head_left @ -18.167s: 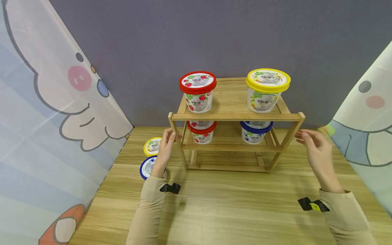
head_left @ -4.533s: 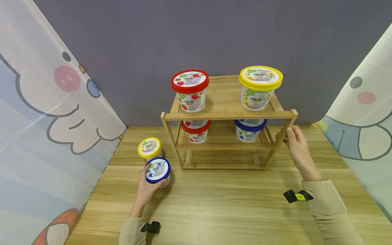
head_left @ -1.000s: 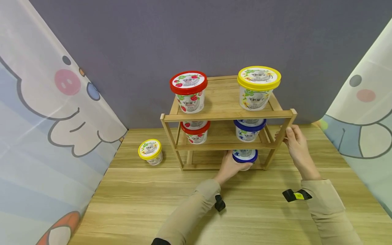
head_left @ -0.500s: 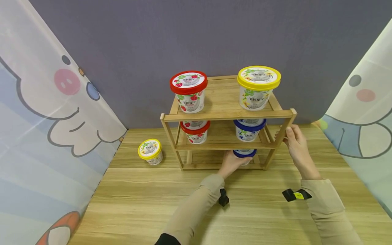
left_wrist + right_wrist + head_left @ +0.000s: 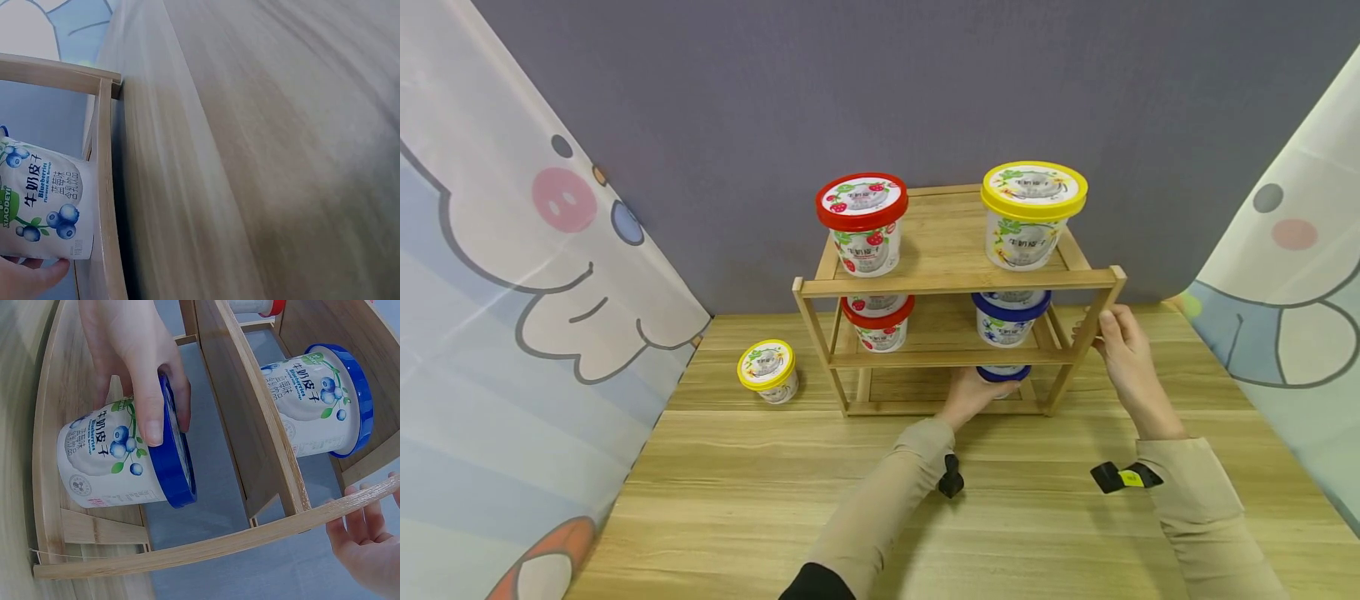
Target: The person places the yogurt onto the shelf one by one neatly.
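Note:
On the bottom shelf of the bamboo rack (image 5: 936, 360), my left hand (image 5: 972, 390) grips a blue-lidded blueberry milk tub (image 5: 112, 462). Its thumb and fingers span the lid and upper side, as the right wrist view shows. The tub stands upright; the middle shelf partly covers its lid in the head view. My right hand (image 5: 1123, 350) holds the rack's front right post (image 5: 1086, 337), fingers curled around it. Directly above the held tub, another blueberry tub (image 5: 1006, 325) sits on the middle shelf.
Red-lidded strawberry tubs stand on the top shelf (image 5: 868, 250) and middle shelf (image 5: 882, 337), both at left. A yellow-lidded tub (image 5: 1030, 242) is at top right. Another yellow-lidded tub (image 5: 767, 371) stands on the table (image 5: 737, 483), left of the rack. A grey wall (image 5: 955, 92) rises behind.
The blue-lidded tub has gone from the table at left to the bottom shelf in my left hand, lately sliding slightly deeper. My right hand has come onto the rack's post.

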Action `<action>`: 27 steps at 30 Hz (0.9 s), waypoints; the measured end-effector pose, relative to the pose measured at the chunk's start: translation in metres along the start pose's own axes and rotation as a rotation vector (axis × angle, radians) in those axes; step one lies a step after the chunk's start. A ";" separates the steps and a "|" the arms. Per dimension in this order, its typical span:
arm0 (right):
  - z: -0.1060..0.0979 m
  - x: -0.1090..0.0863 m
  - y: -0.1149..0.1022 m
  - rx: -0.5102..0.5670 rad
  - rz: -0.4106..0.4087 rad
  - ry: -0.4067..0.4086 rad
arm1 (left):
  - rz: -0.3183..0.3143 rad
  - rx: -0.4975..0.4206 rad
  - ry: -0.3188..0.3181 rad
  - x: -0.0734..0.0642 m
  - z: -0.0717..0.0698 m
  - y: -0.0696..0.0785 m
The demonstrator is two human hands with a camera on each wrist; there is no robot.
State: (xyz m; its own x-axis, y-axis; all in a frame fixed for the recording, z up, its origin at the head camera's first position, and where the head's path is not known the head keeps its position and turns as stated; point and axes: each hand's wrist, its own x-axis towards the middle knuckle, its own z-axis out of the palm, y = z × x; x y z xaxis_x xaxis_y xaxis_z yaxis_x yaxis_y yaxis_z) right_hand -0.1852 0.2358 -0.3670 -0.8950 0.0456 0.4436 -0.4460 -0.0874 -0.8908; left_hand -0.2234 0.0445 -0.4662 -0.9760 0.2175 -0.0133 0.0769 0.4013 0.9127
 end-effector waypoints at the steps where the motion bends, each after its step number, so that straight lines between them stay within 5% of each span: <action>1: 0.000 0.000 0.000 -0.001 -0.001 -0.002 | 0.003 0.000 -0.002 0.000 0.000 0.000; 8: 0.001 0.000 -0.001 0.001 0.001 -0.002 | -0.015 -0.057 -0.040 -0.004 0.000 0.003; 13: 0.000 -0.001 -0.002 -0.006 0.001 -0.010 | 0.046 -0.069 -0.082 -0.007 -0.001 0.007; 19: 0.000 -0.001 -0.002 -0.008 -0.002 -0.006 | 0.138 -0.050 -0.027 -0.008 0.000 0.005; 27: 0.000 -0.001 -0.001 0.012 -0.006 -0.001 | 0.111 -0.036 0.048 -0.025 -0.006 0.010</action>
State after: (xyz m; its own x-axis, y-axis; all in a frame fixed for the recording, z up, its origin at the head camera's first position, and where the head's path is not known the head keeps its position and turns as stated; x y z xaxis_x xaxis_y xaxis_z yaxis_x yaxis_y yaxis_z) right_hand -0.1842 0.2354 -0.3662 -0.8922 0.0451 0.4494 -0.4517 -0.0988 -0.8867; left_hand -0.1996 0.0373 -0.4546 -0.9706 0.2153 0.1076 0.1786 0.3447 0.9216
